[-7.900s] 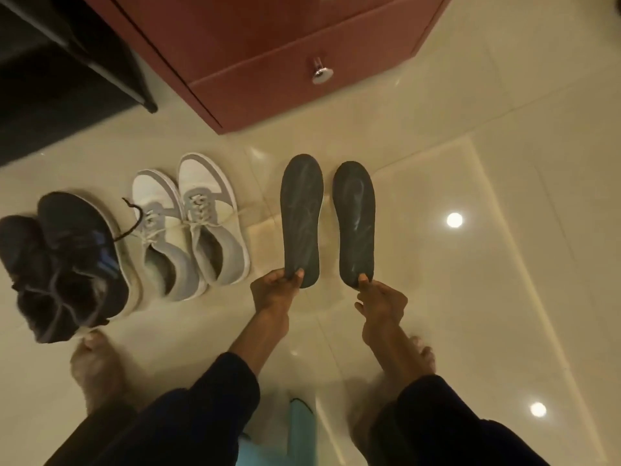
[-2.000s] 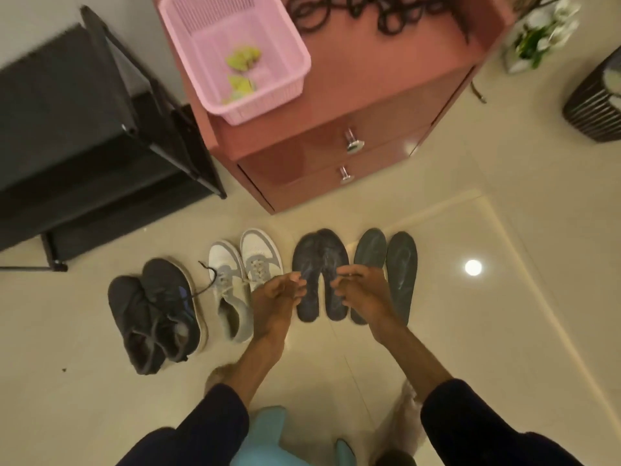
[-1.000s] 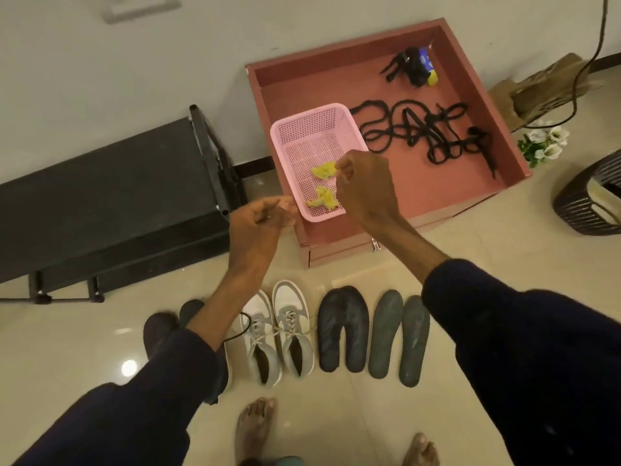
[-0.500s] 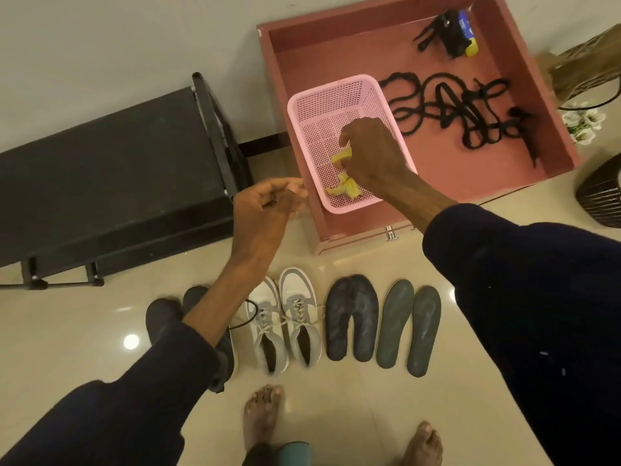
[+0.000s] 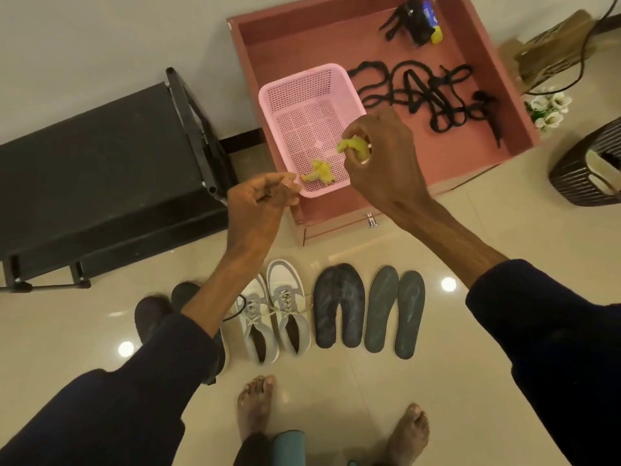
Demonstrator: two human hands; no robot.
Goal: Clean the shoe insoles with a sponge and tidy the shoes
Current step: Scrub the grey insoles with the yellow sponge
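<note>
My right hand [image 5: 383,156] is shut on a yellow sponge piece [image 5: 354,147] above the pink basket [image 5: 302,95], which stands on the red cabinet top [image 5: 386,156]. A second yellow sponge piece [image 5: 319,173] lies in the basket's near corner. My left hand [image 5: 262,203] hovers at the basket's near left corner, fingers curled with nothing visible in them. On the floor lie two dark blue insoles [image 5: 339,312] side by side, then two grey insoles [image 5: 395,312] to their right. White-grey sneakers [image 5: 272,311] stand left of them; black shoes [image 5: 158,311] sit partly behind my left sleeve.
Black laces [image 5: 420,95] and a small dark bundle [image 5: 416,18] lie on the cabinet top. A black shoe rack [image 5: 100,169] stands at the left. A dark ribbed bin [image 5: 591,169] and white flowers [image 5: 547,109] are at the right. My bare feet [image 5: 255,405] stand on the tiled floor.
After setting out the insoles I stood up. My right hand reached into the pink basket and has lifted one sponge piece out. The left hand has stayed beside the basket.
</note>
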